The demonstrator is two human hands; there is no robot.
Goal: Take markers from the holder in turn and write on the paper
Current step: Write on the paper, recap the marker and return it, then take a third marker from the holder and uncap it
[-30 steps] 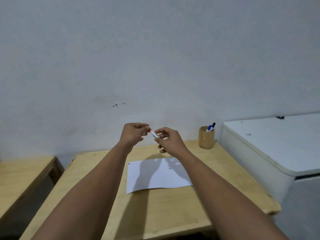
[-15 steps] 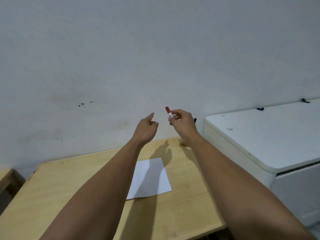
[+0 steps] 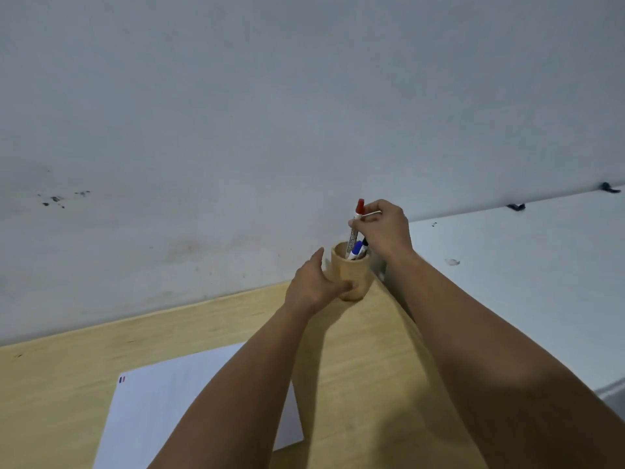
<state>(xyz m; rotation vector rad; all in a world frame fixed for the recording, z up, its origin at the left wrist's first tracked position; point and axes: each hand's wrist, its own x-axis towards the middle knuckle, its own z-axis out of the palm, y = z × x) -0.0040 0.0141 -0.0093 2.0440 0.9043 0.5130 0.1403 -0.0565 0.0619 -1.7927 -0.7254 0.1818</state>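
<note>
A round wooden holder (image 3: 351, 270) stands at the back of the wooden table (image 3: 220, 319), against the wall. My left hand (image 3: 314, 287) grips its left side. My right hand (image 3: 384, 231) pinches a white marker with a red cap (image 3: 355, 228) that stands nearly upright, its lower end inside the holder. A blue-capped marker (image 3: 356, 249) and a black-capped one (image 3: 364, 243) lean inside the holder. A white sheet of paper (image 3: 162, 407) lies on the table near me, partly under my left forearm, with small blue and red marks at its top left corner.
A white cabinet top (image 3: 521, 265) adjoins the table on the right, slightly higher than it. A plain grey-white wall (image 3: 270, 113) with a few dark specks rises directly behind the table and holder.
The capped red marker went from between both hands into my right hand alone, then its end into the holder. My left hand moved onto the holder's side. The view shifted right and closer.
</note>
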